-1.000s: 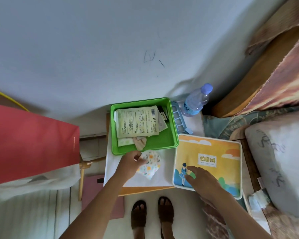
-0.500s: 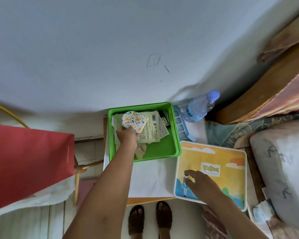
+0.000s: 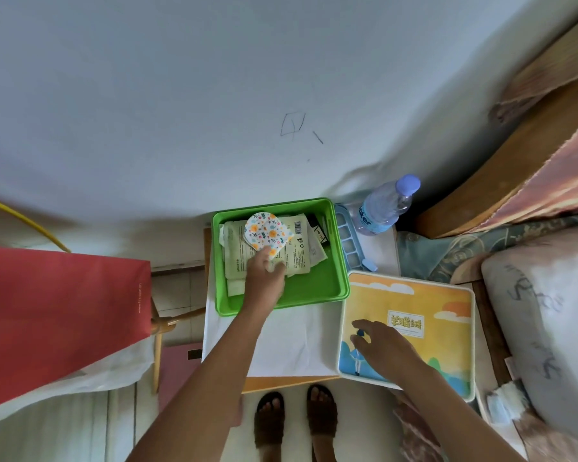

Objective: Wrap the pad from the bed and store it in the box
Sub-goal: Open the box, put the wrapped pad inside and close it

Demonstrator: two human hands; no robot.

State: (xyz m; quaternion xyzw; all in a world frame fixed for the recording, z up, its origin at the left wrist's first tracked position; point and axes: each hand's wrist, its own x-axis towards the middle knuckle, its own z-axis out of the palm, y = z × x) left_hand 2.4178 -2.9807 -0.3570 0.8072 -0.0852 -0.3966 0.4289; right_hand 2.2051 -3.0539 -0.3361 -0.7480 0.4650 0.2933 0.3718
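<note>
The folded pad (image 3: pixel 267 232), white with orange and blue flowers, lies on top of the pale packets inside the green box (image 3: pixel 317 288). My left hand (image 3: pixel 264 275) reaches into the box and its fingertips pinch the pad's near edge. My right hand (image 3: pixel 381 348) rests with spread fingers on the yellow and blue printed lid (image 3: pixel 431 305) to the right of the box, holding nothing.
A white cloth (image 3: pixel 294 341) covers the small table under the box. A water bottle (image 3: pixel 384 205) and a blue ice tray (image 3: pixel 351 241) stand behind the lid. A red bag (image 3: pixel 57 315) is at left, the bed and pillow (image 3: pixel 548 328) at right.
My left hand lifted the pad off the white cloth and carried it into the green box, where it now lies on the packets. My right hand stayed on the lid.
</note>
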